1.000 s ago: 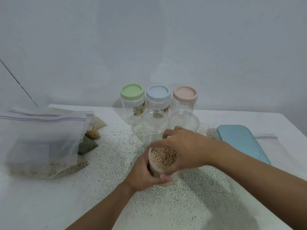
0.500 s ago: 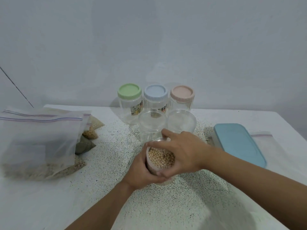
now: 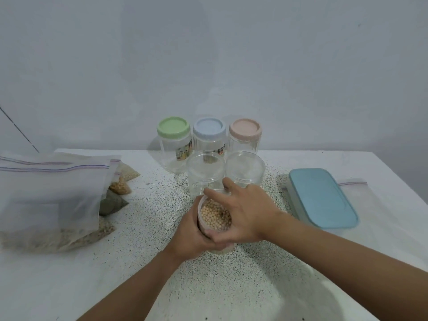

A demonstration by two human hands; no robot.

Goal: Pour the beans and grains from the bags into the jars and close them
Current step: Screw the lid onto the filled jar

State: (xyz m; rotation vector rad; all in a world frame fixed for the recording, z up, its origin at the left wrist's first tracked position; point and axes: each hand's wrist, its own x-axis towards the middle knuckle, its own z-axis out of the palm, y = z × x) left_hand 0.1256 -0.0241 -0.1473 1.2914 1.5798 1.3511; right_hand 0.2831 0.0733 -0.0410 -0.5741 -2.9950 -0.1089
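The bean jar (image 3: 215,216) stands on the worktop (image 3: 69,274) in front of you, near the middle. Your left grip (image 3: 191,237) is wrapped round its side wall. Your right grip (image 3: 245,214) is curled over its mouth and clasps the rim; if a clear lid is under it, I cannot tell. Just behind stand one clear jar (image 3: 205,174) and a second clear jar (image 3: 245,169), then a green-lidded jar (image 3: 174,144), a blue-lidded jar (image 3: 209,141) and a pink-lidded jar (image 3: 245,139). The zip bags (image 3: 51,188) lie at your left, and a blue-lidded box (image 3: 322,198) at your right.
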